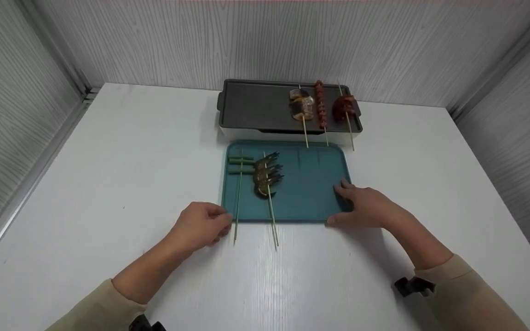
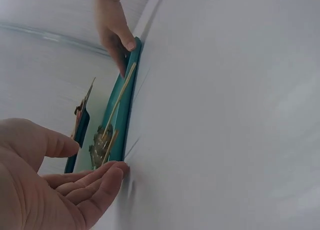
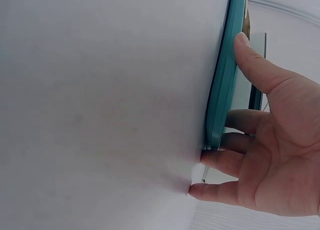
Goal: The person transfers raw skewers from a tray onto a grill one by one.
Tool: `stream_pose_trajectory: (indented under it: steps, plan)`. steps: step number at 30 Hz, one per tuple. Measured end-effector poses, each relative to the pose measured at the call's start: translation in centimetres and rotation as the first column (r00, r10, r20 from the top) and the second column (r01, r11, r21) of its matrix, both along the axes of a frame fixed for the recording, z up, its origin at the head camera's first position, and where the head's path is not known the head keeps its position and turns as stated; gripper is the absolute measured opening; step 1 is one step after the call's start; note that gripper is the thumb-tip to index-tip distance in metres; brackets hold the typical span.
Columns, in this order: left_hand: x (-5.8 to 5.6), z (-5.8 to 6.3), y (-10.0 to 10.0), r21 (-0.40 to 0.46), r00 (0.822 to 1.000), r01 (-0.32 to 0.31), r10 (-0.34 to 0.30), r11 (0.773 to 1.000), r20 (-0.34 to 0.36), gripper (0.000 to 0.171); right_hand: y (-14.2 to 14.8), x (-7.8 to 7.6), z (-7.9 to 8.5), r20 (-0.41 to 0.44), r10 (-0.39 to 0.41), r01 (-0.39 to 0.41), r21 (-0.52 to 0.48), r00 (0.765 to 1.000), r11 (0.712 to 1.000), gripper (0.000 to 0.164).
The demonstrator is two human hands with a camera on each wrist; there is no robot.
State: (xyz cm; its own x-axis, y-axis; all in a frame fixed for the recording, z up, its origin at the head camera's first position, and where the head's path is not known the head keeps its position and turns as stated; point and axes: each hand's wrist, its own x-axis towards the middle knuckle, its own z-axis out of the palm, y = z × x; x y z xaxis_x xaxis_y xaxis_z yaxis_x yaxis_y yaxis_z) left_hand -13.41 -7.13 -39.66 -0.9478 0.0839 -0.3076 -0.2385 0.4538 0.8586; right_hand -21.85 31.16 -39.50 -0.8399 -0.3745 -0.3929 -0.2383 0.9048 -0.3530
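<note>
A teal tray (image 1: 311, 197) lies on the white table. On its left half are a skewer of green vegetable pieces (image 1: 241, 169) and a skewer of grey-brown shrimp (image 1: 267, 177), with sticks jutting past the near rim. My left hand (image 1: 203, 224) is at the near left corner; in the left wrist view its thumb stands apart from loosely bent fingers (image 2: 95, 187). Around the near right corner spreads my right hand (image 1: 366, 207), thumb by the front rim and fairly straight fingers along the right side. In the right wrist view, fingertips touch the table beside the tray (image 3: 222, 89).
Directly behind the tray stands a dark griddle (image 1: 256, 105) on a white base. Across its right part lie a skewer with pale and dark pieces (image 1: 302, 105), a skewer of red balls (image 1: 320, 105) and a dark red skewer (image 1: 344, 108). Wood-grain panels (image 1: 265, 46) enclose the table.
</note>
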Motion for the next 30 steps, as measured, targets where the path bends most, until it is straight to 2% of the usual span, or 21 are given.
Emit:
stream_pose_trajectory:
  steps: [4,9,13,19,30]
  plan:
    - [-0.5,-0.1,0.4,0.148,0.989,-0.068,0.047,0.987,0.140,0.028,0.1,-0.1,-0.2,0.003,-0.004,0.004,0.002,1.000,1.000,0.108]
    - [-0.7,-0.4,0.6,0.246,0.973,-0.102,0.044,0.964,0.228,0.024,0.2,-0.1,-0.4,0.001,0.003,-0.003,-0.004,1.000,1.000,0.108]
    - [-0.9,-0.6,0.7,0.302,0.961,-0.134,0.050,0.944,0.271,0.031,0.1,0.0,-0.3,-0.003,0.006,-0.006,-0.013,1.000,1.000,0.106]
    - [-1.1,-0.7,0.6,0.346,0.966,-0.144,0.056,0.927,0.252,0.042,0.1,-0.1,-0.4,-0.023,0.016,-0.016,-0.013,1.000,1.000,0.103]
    - [-0.9,0.5,0.3,0.351,0.978,-0.115,0.042,0.929,0.206,0.040,0.1,-0.1,-0.5,-0.004,-0.009,0.009,-0.007,1.000,1.000,0.108]
